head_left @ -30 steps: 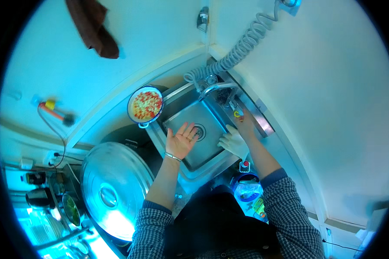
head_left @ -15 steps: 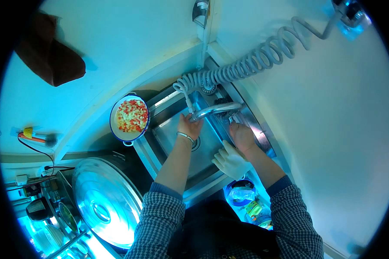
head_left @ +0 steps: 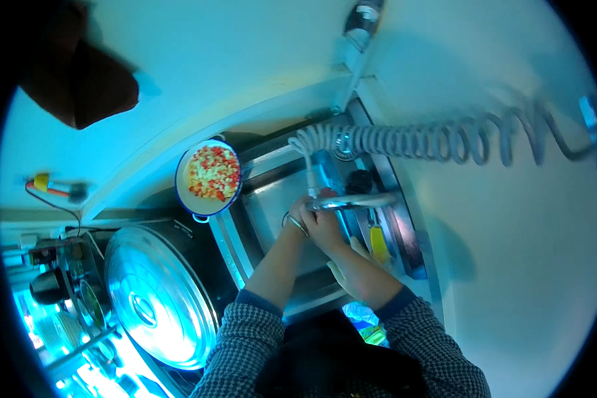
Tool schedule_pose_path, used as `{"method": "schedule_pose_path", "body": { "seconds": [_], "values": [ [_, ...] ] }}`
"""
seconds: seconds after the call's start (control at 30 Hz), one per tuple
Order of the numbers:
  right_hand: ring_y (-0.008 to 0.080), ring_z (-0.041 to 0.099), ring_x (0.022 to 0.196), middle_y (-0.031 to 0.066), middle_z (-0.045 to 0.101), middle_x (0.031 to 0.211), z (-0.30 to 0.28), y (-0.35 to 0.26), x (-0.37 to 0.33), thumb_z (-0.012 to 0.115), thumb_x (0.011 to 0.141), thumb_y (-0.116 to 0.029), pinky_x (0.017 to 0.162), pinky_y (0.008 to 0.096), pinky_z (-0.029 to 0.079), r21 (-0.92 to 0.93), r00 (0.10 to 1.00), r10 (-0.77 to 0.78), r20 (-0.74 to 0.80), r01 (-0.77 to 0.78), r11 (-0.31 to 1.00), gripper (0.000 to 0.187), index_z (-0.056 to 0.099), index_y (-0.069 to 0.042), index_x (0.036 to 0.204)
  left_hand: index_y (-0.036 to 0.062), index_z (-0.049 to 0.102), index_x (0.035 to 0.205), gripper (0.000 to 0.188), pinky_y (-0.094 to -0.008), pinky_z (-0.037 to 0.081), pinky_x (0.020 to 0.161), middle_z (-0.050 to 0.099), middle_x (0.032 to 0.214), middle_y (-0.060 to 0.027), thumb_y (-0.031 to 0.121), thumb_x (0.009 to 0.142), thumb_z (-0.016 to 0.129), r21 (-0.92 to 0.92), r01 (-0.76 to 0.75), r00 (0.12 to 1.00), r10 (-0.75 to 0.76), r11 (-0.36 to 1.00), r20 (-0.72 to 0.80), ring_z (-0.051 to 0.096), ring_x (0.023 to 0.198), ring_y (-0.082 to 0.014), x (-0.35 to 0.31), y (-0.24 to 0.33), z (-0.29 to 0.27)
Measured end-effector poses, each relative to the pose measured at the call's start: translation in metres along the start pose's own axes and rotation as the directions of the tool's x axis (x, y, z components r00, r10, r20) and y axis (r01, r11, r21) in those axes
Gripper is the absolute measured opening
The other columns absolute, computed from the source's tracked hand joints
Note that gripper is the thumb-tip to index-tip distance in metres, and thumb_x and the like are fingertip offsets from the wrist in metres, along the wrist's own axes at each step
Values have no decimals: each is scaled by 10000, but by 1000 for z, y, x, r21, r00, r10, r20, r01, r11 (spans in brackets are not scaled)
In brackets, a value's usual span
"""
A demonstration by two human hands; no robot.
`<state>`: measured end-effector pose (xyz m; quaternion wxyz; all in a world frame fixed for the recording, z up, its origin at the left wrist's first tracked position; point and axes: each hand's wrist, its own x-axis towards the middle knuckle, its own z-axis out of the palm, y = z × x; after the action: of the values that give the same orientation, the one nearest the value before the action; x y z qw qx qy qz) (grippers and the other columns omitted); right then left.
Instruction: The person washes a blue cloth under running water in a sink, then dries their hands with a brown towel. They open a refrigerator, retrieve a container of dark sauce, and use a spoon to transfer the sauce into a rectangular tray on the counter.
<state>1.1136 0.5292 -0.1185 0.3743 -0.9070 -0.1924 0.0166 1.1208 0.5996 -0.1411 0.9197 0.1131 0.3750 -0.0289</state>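
Over the sink [head_left: 272, 205], both my hands meet below the curved metal spout [head_left: 358, 201]. My left hand [head_left: 296, 213], with a bracelet at its wrist, lies mostly under the right, its fingers hidden. Bent across it and touching it is my right hand [head_left: 323, 229], closed round it; the spout covers part of the fingers. A pale rubber glove [head_left: 339, 273] hangs at the sink's near right edge, partly behind my right forearm. Beside that forearm is a yellow object [head_left: 379, 244] on the right ledge, its kind unclear.
A grey coiled hose [head_left: 418, 142] stretches across the upper right. Left of the sink stands a white blue-rimmed pot [head_left: 183, 189] with red and pale diced pieces. A large pot with a metal lid [head_left: 156, 292] is at lower left. A black scrubber [head_left: 359, 181] sits behind the spout.
My right hand has left the sink's right side and come over to my left hand under the spout. The yellow object has come into sight. The whole view has shifted and turned slightly.
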Motion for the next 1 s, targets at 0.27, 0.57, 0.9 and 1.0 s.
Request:
{"method": "schedule_pose_path", "body": {
  "seconds": [0.27, 0.57, 0.9, 1.0],
  "values": [
    [328, 446, 1044, 151, 481, 1098, 84, 38, 19, 382, 859, -390, 861, 483, 322, 163, 860, -14, 509, -81, 983, 399, 479, -84, 1097, 44, 463, 1092, 442, -422, 428, 809, 521, 1053, -147, 386, 813, 485, -188, 34, 999, -35, 982, -5, 512, 950, -296, -12, 28, -8],
    [127, 356, 441, 10, 443, 583, 70, -11, 40, 514, 813, -249, 505, 296, 376, 737, 628, 403, 666, -467, -489, 161, 524, -94, 768, 80, 517, 1040, 382, -387, 433, 793, 552, 985, -126, 354, 775, 533, -168, -194, 980, 199, 966, 11, 528, 925, -260, -36, -6, -22],
    [164, 455, 604, 42, 491, 690, 32, 46, 41, 517, 819, -299, 610, 300, 396, 563, 686, 322, 652, -723, 400, 223, 515, -81, 777, 119, 569, 1001, 325, -345, 441, 788, 584, 933, -98, 296, 730, 591, 573, -549, 802, -192, -609, 565, 552, 899, -224, 24, 27, -48],
    [172, 458, 635, 47, 494, 716, 21, 69, 49, 519, 818, -308, 630, 306, 394, 460, 640, 264, 722, -728, 508, 230, 515, -79, 798, 152, 542, 1082, 369, -327, 441, 845, 567, 1034, -66, 272, 737, 596, 669, -452, 892, -296, -590, 341, 573, 898, -233, -29, 46, 33]
  ]
}}
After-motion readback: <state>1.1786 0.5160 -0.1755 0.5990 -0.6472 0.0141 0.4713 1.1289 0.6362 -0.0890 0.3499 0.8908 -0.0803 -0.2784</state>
